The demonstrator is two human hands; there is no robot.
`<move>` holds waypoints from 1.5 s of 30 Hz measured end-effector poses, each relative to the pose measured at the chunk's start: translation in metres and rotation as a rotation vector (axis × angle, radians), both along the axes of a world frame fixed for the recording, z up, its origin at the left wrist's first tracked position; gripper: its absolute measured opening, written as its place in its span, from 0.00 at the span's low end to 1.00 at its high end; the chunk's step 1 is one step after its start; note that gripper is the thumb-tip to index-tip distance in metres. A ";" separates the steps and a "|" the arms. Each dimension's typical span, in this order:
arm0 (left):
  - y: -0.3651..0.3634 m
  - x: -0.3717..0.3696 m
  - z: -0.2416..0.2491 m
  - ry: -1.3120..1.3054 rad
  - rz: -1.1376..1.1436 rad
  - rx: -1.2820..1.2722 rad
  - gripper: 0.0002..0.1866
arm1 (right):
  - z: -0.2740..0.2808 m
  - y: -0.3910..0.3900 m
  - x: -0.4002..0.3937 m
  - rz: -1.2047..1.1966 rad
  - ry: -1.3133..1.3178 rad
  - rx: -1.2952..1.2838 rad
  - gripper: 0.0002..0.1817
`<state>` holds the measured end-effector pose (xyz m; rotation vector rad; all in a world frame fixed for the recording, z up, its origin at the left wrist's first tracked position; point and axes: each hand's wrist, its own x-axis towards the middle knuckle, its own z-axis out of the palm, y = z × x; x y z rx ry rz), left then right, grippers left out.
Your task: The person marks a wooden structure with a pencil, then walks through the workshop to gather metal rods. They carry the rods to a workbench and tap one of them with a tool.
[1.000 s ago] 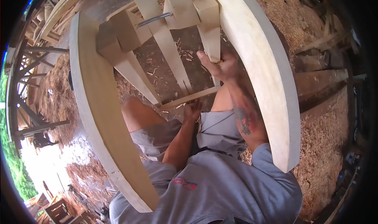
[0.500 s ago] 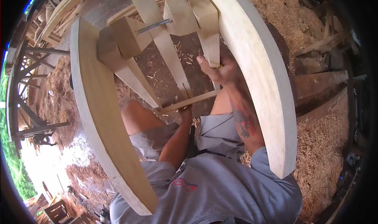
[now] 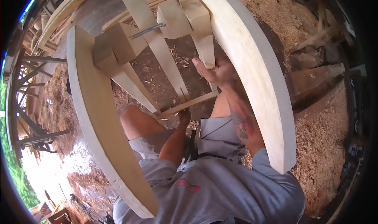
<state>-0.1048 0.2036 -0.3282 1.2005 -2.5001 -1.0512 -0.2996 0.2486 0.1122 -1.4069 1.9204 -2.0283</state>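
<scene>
A slight swing of the view here: the wooden frame (image 3: 169,19) sits a touch further left than half a second ago, and the floor (image 3: 159,68) behind it shifts the same way. Down at the near end, the left hand (image 3: 184,115) has slid left along the crossbar (image 3: 197,102) since a second ago, and it's now tucked right under the foot of the middle slat (image 3: 167,58); its fingers are mostly hidden, so I can't tell whether they pinch the wood. The right hand (image 3: 220,73) keeps its place beside the lower end of the right leg (image 3: 203,46), thumb standing spread away, the other fingers out of sight, so its grip can't be told either. The metal rod (image 3: 147,31) still crosses the middle slat. Now the edges: the left rail (image 3: 104,121) and the right rail (image 3: 252,66) curve down each side, open toward the person, knees between them. Gaps beside the middle slat show floor and scattered chips. Tightest is the right side, the forearm running close along the right rail's inner edge; beyond its outer edge, shavings (image 3: 321,161) spread wide.
</scene>
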 end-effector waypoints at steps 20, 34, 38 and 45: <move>0.007 0.001 0.035 0.039 -0.193 -0.136 0.27 | 0.016 0.008 0.000 -0.028 0.045 0.187 0.07; 0.009 0.014 0.108 0.052 0.310 1.061 0.29 | -0.047 0.035 -0.036 -0.021 0.039 -0.098 0.18; 0.008 0.040 0.200 -0.186 0.202 0.970 0.31 | -0.027 0.048 -0.031 -0.258 -0.284 0.000 0.21; -0.015 0.123 0.345 0.046 0.163 1.196 0.26 | -0.008 0.091 0.024 -0.780 -0.957 0.031 0.29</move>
